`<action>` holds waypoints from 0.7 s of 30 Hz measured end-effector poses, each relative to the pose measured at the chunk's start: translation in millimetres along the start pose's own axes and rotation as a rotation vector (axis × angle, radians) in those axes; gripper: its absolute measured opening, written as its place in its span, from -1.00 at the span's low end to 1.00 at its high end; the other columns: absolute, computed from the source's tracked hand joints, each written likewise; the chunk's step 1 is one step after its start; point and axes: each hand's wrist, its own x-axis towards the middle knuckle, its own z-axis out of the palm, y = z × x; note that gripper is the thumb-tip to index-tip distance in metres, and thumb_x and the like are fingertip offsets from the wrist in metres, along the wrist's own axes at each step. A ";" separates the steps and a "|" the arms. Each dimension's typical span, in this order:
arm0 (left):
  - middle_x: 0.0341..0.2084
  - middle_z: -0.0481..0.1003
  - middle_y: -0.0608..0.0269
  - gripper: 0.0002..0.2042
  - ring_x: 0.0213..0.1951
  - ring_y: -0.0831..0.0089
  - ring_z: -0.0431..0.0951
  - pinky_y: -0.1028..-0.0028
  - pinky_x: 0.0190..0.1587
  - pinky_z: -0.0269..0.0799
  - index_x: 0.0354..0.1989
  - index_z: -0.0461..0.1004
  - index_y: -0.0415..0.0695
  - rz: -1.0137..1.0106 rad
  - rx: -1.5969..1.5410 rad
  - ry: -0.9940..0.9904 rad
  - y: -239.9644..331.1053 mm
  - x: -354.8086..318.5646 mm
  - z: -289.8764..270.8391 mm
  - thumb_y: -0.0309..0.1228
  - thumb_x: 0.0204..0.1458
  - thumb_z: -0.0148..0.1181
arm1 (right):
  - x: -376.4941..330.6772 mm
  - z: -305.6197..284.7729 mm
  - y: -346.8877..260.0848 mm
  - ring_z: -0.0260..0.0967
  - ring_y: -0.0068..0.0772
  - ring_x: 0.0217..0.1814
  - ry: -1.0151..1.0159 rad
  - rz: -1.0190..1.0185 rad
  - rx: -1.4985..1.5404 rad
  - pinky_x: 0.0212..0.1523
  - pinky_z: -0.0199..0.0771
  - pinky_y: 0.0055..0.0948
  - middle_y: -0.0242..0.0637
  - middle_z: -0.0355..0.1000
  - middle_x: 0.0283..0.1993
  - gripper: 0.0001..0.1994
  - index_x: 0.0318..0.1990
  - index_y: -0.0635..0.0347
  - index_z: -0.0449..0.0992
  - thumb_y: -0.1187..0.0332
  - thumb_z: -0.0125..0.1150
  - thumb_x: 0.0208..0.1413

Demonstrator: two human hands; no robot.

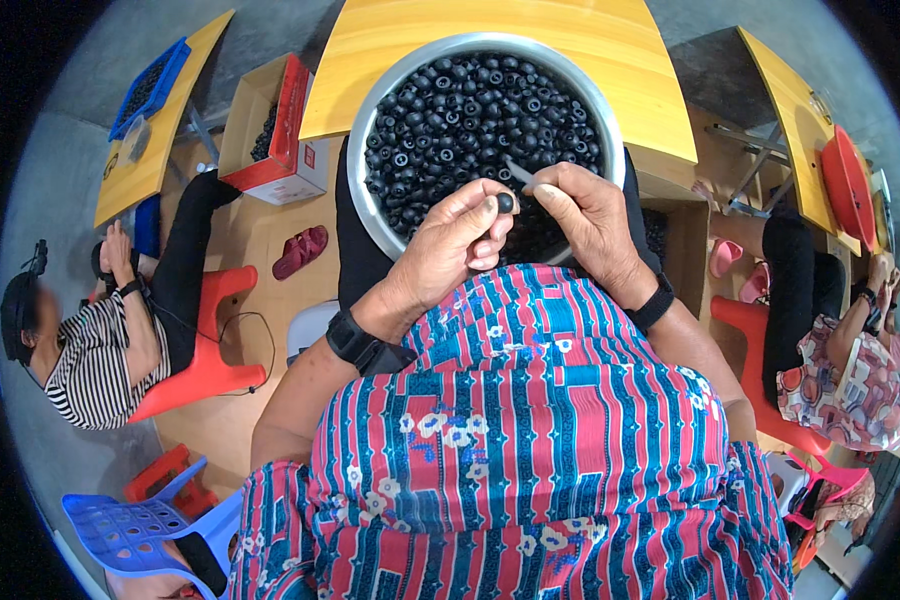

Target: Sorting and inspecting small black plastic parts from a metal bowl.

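A wide metal basin (358,170) in front of my body holds a heap of small round black pieces (460,110), many with a ring-shaped hole. Over its near side, my left hand (450,245) pinches one round black piece (505,203) between thumb and fingertips, the other fingers curled in. Close by on the right, my right hand (595,220) is closed round a small knife (518,172), its short grey blade pointing up and left. The blade is apart from the pinched piece. The knife's handle is hidden in my fingers.
A yellow table (490,20) lies behind the basin. On the left are a red-sided carton (280,160), dark red slippers (300,252), a blue chair (135,530) and a seated person (115,360). At right, another person (840,380) sits near a red basin (848,190).
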 end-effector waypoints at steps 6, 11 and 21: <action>-0.47 0.25 0.45 -0.81 -0.50 0.73 0.17 0.74 -0.48 0.12 -0.11 0.33 -0.11 -0.015 -0.004 0.042 -2.3 1.3 1.0 -0.27 0.30 -0.10 | -0.5 0.4 -10.8 0.45 -0.36 -0.34 -0.003 -0.065 -0.008 -0.26 0.41 -0.46 -0.22 0.51 -0.37 -0.73 -0.18 0.24 0.58 0.39 0.39 -0.08; -0.46 0.26 0.45 -0.80 -0.49 0.72 0.17 0.73 -0.47 0.14 -0.04 0.31 -0.10 -0.044 -0.018 0.042 -4.6 2.8 2.5 -0.28 0.31 -0.12 | 1.9 3.9 -17.8 0.42 -0.30 -0.42 0.015 -0.161 -0.108 -0.38 0.41 -0.44 -0.24 0.46 -0.44 -0.73 -0.21 0.10 0.61 0.41 0.42 -0.16; -0.52 0.26 0.48 -0.83 -0.53 0.70 0.17 0.68 -0.48 0.13 -0.10 0.37 -0.07 -0.088 -0.089 0.052 -7.0 4.7 -1.7 -0.27 0.28 -0.06 | -0.5 2.5 -16.1 0.40 -0.24 -0.50 0.086 -0.345 -0.333 -0.49 0.40 -0.37 -0.28 0.35 -0.53 -0.67 -0.20 0.06 0.60 0.45 0.41 -0.24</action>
